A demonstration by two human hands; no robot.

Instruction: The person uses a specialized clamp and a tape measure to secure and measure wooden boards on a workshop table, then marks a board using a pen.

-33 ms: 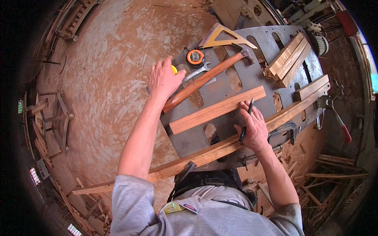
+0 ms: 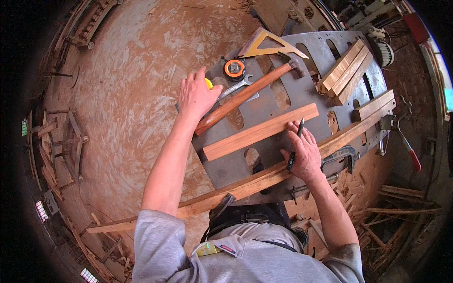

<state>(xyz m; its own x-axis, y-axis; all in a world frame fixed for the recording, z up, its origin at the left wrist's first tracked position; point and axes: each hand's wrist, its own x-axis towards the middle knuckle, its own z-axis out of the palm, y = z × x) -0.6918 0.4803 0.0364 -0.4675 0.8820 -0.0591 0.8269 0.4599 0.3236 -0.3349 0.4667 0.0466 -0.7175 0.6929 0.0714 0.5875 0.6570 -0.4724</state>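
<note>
My left hand [image 2: 194,94] is at the left edge of the metal table, curled over a small yellow thing [image 2: 208,84] that its fingers mostly hide. Beside its thumb lie an open-end wrench [image 2: 236,87] and a wooden-handled hammer [image 2: 247,96]. A dark pen [image 2: 296,147] is held in my right hand [image 2: 306,153], its narrow end pointing away from me. The fingertips of that hand touch the near edge of a short reddish wooden strip [image 2: 259,132], which lies flat and slanted on the table. Under the right wrist passes a long wooden bar [image 2: 245,186].
On the slotted metal table [image 2: 226,172] are an orange-and-black tape measure [image 2: 234,69], a yellow triangular square [image 2: 259,45] and several stacked wood pieces [image 2: 347,73]. A C-clamp [image 2: 349,158] and a red-handled toggle clamp [image 2: 410,153] sit at the right. Scrap wood [image 2: 396,207] litters the floor.
</note>
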